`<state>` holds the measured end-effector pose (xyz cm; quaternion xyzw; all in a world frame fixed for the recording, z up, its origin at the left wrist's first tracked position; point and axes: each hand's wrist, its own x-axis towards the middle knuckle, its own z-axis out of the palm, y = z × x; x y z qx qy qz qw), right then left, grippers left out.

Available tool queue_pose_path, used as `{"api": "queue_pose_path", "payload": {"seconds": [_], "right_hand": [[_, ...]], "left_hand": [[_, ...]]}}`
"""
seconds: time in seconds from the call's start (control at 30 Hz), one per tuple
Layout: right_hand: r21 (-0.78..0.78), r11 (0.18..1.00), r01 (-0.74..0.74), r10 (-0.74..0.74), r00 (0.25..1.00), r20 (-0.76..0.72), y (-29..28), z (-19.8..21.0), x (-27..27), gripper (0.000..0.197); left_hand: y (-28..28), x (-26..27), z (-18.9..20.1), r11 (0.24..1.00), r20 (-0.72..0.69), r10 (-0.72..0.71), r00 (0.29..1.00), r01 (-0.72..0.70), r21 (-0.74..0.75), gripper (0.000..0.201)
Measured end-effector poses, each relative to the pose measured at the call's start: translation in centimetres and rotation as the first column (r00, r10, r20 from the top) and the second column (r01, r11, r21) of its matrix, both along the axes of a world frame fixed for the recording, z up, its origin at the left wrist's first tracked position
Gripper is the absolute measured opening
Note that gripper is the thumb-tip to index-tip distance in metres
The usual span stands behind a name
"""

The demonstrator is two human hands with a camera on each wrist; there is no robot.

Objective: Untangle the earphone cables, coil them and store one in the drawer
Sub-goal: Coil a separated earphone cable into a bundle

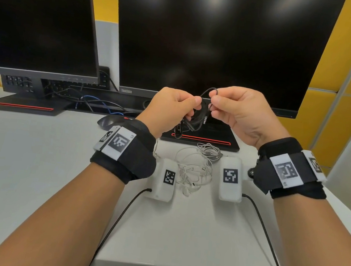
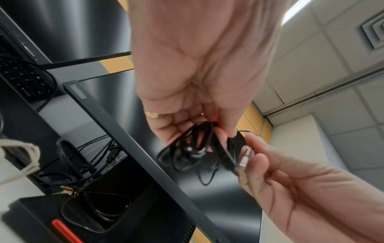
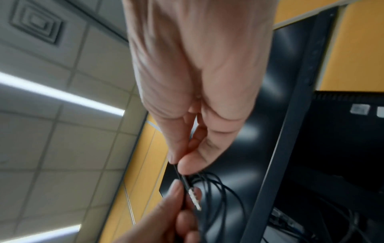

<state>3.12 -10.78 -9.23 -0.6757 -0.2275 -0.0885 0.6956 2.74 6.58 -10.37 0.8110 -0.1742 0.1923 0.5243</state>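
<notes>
We hold the black earphone cable point(image 1: 197, 115) up in front of us. Our left hand point(image 1: 171, 107) has its fingers curled round the gathered loops, likely to keep the coil from springing apart, while our right hand point(image 1: 238, 112) pinches the plug end between thumb and forefinger, just beside the left fingertips, probably to tuck it. The white earphone cable point(image 1: 196, 169) lies tangled on the desk point(image 1: 29, 168) below our wrists. The monitor point(image 1: 216, 41) behind our fingers reads "ThinkVision".
</notes>
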Motion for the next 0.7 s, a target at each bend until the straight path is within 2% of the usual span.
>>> {"api": "queue_pose_path", "payload": {"seconds": [0.17, 0.37, 0.43, 0.57, 0.7], "right_hand": [[-0.101, 0.973, 0.208, -0.189, 0.967, 0.171, 0.7, -0.4, 0.2, 0.015], [-0.243, 0.908, 0.340, -0.260, 0.915, 0.308, 1.0, -0.9, 0.7, 0.010], [-0.222, 0.927, 0.302, -0.237, 0.931, 0.277, 1.1, -1.0, 0.7, 0.011], [-0.115, 0.986, 0.118, -0.100, 0.983, 0.152, 1.1, -0.7, 0.4, 0.022], [-0.156, 0.985, 0.068, -0.054, 0.994, 0.096, 1.4, -0.5, 0.3, 0.024]], "left_hand": [[-0.4, 0.2, -0.2, 0.994, -0.044, -0.034, 0.998, 0.030, -0.101, 0.021], [-0.5, 0.0, -0.2, 0.976, -0.051, -0.100, 0.994, 0.088, -0.200, 0.021], [-0.5, -0.1, -0.2, 0.964, -0.059, -0.134, 0.989, 0.117, -0.240, 0.022], [-0.6, -0.3, 0.1, 0.934, -0.059, -0.215, 0.975, 0.187, -0.305, 0.027], [-0.6, -0.5, 0.2, 0.918, -0.056, -0.240, 0.969, 0.209, -0.336, 0.026]]}}
